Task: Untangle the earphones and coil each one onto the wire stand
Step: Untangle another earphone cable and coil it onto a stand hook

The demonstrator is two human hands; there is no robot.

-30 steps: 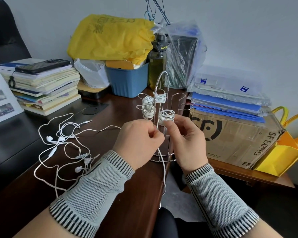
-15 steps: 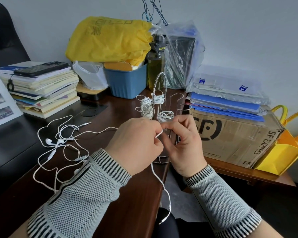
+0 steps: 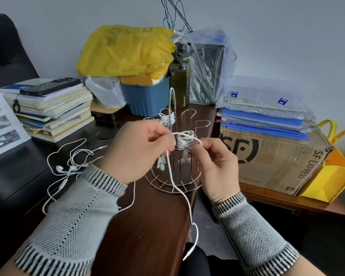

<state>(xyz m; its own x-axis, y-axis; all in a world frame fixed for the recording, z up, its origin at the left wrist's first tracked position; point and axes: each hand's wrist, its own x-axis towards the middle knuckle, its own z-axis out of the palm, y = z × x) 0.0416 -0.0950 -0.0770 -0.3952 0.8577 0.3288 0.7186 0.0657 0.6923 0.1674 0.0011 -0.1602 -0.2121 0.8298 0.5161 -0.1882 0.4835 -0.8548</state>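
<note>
The wire stand rises from the dark wooden desk at centre, with white earphone coils on its arms. One finished coil sits on a rear arm. My left hand pinches the white cable of the earphone being wound. That cable loops over the front coil and its tail hangs off the desk edge toward my lap. My right hand pinches the cable at the right side of that coil. A tangle of white earphones lies on the desk to the left, partly behind my left sleeve.
A stack of books with a black phone on top stands at the left. Behind the stand are a blue bin, a yellow bag, a dark bottle and a plastic-wrapped box. A cardboard box with blue folders sits at the right.
Both hands have risen from below the front coil to its level. The cable now passes over the coil between my fingers, and the hanging tail has shortened.
</note>
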